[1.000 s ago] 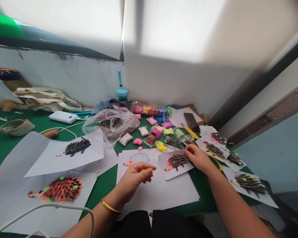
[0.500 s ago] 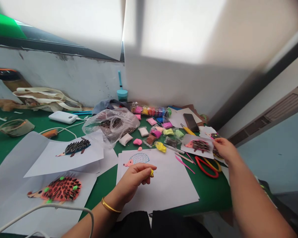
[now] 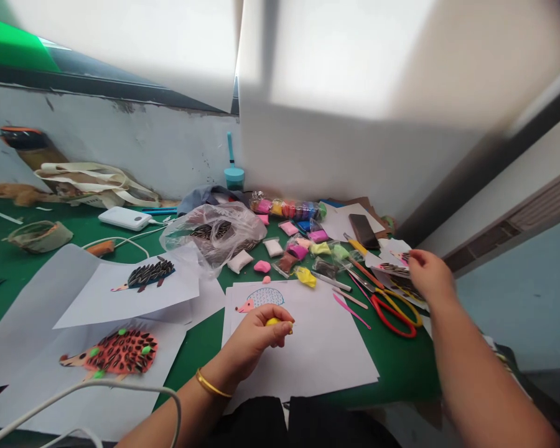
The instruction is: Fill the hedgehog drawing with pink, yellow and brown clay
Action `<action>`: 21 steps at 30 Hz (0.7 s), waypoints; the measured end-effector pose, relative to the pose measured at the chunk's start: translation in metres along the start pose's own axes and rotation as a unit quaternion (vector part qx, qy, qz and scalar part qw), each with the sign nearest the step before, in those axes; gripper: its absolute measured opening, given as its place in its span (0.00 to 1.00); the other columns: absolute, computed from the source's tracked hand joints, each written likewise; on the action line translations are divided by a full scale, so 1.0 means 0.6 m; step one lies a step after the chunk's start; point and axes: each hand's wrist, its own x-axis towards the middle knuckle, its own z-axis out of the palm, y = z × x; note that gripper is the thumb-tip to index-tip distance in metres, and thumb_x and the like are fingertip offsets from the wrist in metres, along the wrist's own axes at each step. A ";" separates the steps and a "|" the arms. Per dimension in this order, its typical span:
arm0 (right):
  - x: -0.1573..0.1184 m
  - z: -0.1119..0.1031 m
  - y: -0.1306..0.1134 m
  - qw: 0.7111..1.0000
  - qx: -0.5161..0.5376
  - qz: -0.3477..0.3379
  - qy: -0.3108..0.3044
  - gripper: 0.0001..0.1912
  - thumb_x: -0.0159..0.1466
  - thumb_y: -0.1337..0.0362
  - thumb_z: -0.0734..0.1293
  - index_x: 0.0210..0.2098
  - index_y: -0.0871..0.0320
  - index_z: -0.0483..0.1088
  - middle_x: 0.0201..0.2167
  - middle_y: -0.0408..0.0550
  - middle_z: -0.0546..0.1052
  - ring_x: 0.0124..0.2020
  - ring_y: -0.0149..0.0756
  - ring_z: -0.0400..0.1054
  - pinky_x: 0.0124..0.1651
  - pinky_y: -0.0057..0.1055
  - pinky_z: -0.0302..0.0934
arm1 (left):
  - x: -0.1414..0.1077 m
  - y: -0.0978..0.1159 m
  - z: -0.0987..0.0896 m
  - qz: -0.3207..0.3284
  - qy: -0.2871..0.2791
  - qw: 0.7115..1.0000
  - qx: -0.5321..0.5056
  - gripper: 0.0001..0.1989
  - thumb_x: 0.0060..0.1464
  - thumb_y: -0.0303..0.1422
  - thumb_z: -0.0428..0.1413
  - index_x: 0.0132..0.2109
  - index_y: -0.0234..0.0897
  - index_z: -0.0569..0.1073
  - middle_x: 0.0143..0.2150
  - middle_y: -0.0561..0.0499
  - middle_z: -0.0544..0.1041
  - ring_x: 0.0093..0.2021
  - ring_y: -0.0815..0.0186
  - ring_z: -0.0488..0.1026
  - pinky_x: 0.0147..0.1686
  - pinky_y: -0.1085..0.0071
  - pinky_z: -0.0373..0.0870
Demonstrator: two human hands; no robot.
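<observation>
My left hand (image 3: 261, 333) is closed around a lump of yellow modelling clay (image 3: 273, 322), held above the white paper (image 3: 317, 354). On that paper a hedgehog drawing (image 3: 264, 298) has a blue outlined back and a pink clay face. At the right, my right hand (image 3: 429, 277) pinches the edge of a hedgehog picture card (image 3: 392, 267) among other cards; the fingertips partly cover it. Scissors with red and yellow handles (image 3: 392, 314) lie just left of this hand. A pink clay tool (image 3: 352, 311) rests by the paper's right edge.
Clay packets (image 3: 296, 249) and a plastic bag of sunflower seeds (image 3: 214, 233) lie behind the paper. Seed hedgehog pictures (image 3: 121, 354) are on the left. A white cable (image 3: 98, 384) crosses the front left. A phone (image 3: 363, 230) lies at the back right.
My right hand has moved the hedgehog card back and right, away from over the scissors, and the card now tilts nearly edge-on. More of the yellow clay shows in my left hand.
</observation>
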 end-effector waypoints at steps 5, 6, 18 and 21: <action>-0.129 -0.021 -0.195 0.953 0.210 -0.150 -0.159 0.15 0.66 0.55 0.62 0.45 0.54 0.76 0.43 0.50 0.79 0.44 0.42 0.72 0.47 0.37 0.66 | -0.002 0.002 0.006 -0.013 0.000 1.000 0.019 0.16 0.47 0.40 0.67 0.40 0.35 0.78 0.32 0.52 0.73 0.27 0.73 0.66 0.31 0.74 0.60; -0.157 -0.029 -0.234 0.923 0.244 -0.199 -0.221 0.14 0.67 0.56 0.62 0.45 0.54 0.76 0.43 0.50 0.78 0.45 0.41 0.72 0.47 0.36 0.66 | -0.002 0.003 0.007 -0.014 0.000 1.000 0.020 0.16 0.47 0.40 0.67 0.40 0.35 0.78 0.32 0.52 0.73 0.27 0.73 0.66 0.31 0.74 0.60; -0.245 -0.035 -0.374 0.810 0.348 -0.331 -0.338 0.09 0.68 0.61 0.64 0.44 0.53 0.76 0.33 0.46 0.77 0.35 0.35 0.69 0.39 0.33 0.64 | -0.012 0.049 0.013 0.003 0.021 1.000 -0.021 0.24 0.52 0.38 0.63 0.54 0.38 0.66 0.31 0.54 0.73 0.28 0.71 0.70 0.29 0.74 0.60; -0.241 -0.031 -0.375 0.835 0.305 -0.342 -0.304 0.07 0.68 0.64 0.63 0.38 0.54 0.75 0.33 0.45 0.77 0.36 0.35 0.70 0.40 0.33 0.62 | -0.013 0.067 0.008 -0.017 0.008 0.999 -0.048 0.29 0.53 0.36 0.62 0.59 0.38 0.63 0.35 0.49 0.77 0.32 0.68 0.74 0.34 0.71 0.66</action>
